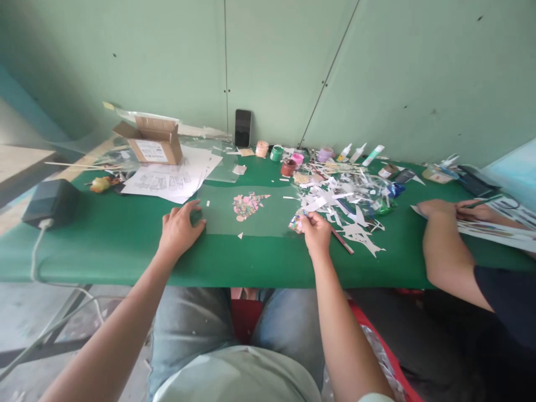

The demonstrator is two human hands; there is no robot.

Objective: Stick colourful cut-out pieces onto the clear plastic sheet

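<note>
Pinched in the fingers of my right hand (316, 231) is a small packet of colourful bits (296, 221), held over the right end of a clear plastic sheet (220, 220). A loose heap of pink and multicoloured flakes (249, 206) lies on the middle of that sheet. My left hand (180, 226) rests at the sheet's left edge, holding nothing, its fingers apart. Small white paper scraps (240, 235) lie near the heap. Just right of my right hand, a thin dark pencil-like stick (342, 241) sits on the green table (251, 262).
White paper cuttings (335, 195) pile up at the right. Paint jars (276, 153), glue bottles (358, 152) and a phone (243, 128) stand along the wall. An open cardboard box (157, 142) sits on printed sheets (176, 181). A co-worker's arm (446, 245) reaches in from the right.
</note>
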